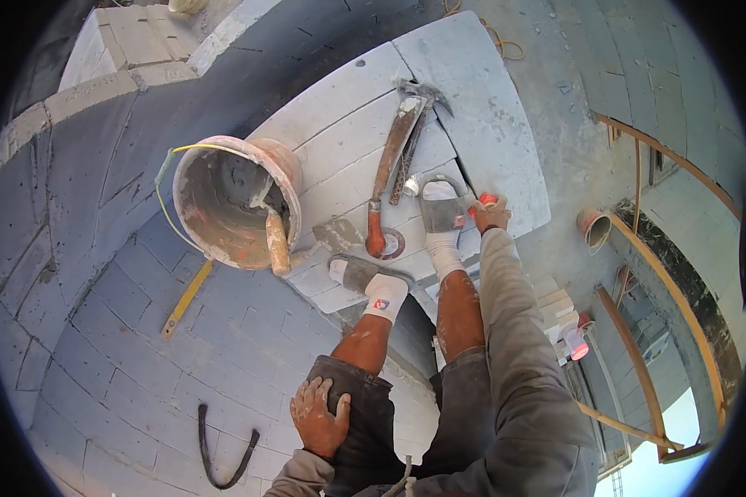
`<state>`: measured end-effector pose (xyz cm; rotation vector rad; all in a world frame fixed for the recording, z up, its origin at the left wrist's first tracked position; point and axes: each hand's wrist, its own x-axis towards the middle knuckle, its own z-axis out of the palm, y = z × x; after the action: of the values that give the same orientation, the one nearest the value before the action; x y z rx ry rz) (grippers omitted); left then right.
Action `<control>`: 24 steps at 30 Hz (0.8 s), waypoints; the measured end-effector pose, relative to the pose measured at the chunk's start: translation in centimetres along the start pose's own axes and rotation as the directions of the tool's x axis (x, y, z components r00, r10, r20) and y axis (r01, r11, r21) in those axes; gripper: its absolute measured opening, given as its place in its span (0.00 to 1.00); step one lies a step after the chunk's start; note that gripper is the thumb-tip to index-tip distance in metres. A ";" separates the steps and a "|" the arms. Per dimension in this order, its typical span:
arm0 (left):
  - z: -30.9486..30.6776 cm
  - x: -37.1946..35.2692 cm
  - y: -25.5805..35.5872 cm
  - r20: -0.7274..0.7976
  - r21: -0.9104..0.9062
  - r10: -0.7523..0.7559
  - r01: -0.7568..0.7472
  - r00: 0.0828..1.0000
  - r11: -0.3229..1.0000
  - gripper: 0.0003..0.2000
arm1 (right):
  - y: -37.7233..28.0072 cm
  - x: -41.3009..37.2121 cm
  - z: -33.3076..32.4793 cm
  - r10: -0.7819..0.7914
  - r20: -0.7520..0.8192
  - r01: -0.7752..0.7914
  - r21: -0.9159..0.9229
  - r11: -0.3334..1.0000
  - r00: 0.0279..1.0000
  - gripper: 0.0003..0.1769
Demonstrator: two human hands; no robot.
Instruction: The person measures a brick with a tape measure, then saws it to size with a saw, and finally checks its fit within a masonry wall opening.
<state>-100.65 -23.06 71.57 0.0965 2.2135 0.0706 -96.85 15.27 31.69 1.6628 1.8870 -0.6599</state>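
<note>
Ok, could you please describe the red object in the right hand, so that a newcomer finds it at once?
On the pale block platform, find the right grey sandal. Just beside it is the right hand, gripping the red object and partly covering it. Its bright red sets it apart from the grey sandal and the dull hammer head.

Across from me, one head-worn camera looked forward and steeply down; the left hand point(319, 416) sat near it, the right hand point(492, 217) farther off; its round view curved the walls point(87, 182).
</note>
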 end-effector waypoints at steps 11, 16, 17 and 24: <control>-4.5 3.0 7.9 -0.050 -0.421 0.196 -0.199 0.979 0.885 0.36 | -5.6 -11.0 -19.5 -0.227 0.354 0.027 0.490 0.871 0.907 0.27; -18.6 1.7 21.8 -0.300 -0.653 0.418 -0.505 0.857 0.564 0.36 | -15.4 -28.0 -36.9 -0.494 0.683 0.180 0.479 0.859 0.538 0.25; -21.7 0.7 23.1 -0.210 -0.629 0.431 -0.459 0.878 0.628 0.32 | -14.9 -28.8 -36.9 -0.632 0.610 0.342 0.534 0.773 0.478 0.26; -38.2 -9.0 24.6 -0.365 -0.842 0.314 -0.454 0.877 0.290 0.23 | -22.2 -44.5 -56.9 -0.964 0.251 0.979 0.157 0.131 0.089 0.44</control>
<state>-124.74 -0.02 103.76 0.0013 1.8960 1.6332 -118.71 18.31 103.96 -0.1402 2.5446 -1.2305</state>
